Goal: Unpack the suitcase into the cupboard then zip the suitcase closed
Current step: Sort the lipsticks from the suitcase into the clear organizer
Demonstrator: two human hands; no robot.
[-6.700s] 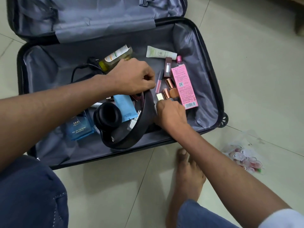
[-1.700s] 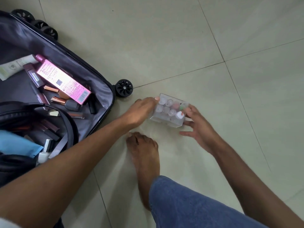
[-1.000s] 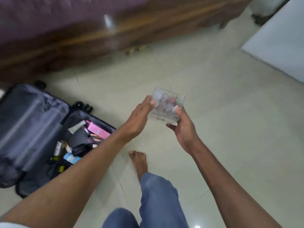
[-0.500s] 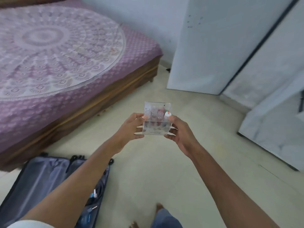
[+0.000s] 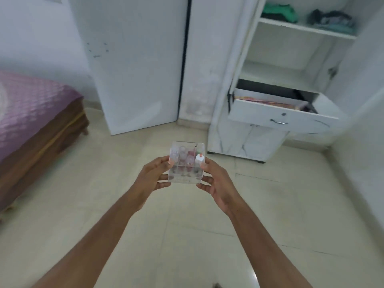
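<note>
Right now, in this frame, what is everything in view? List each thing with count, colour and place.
clear box: one, transparent, small pink and white bottles inside, held mid-frame above the floor
cupboard: one, white, upper right, door open
drawer: one, white, pulled out of the cupboard, something orange-pink inside
folded clothes: green and dark heaps, on the cupboard's top shelf
door panel: one, white, standing left of the cupboard
bed: one, purple cover on a brown wooden frame, left edge
floor: pale beige tiles
left hand: grips the box's left side
right hand: grips the box's right side
</note>
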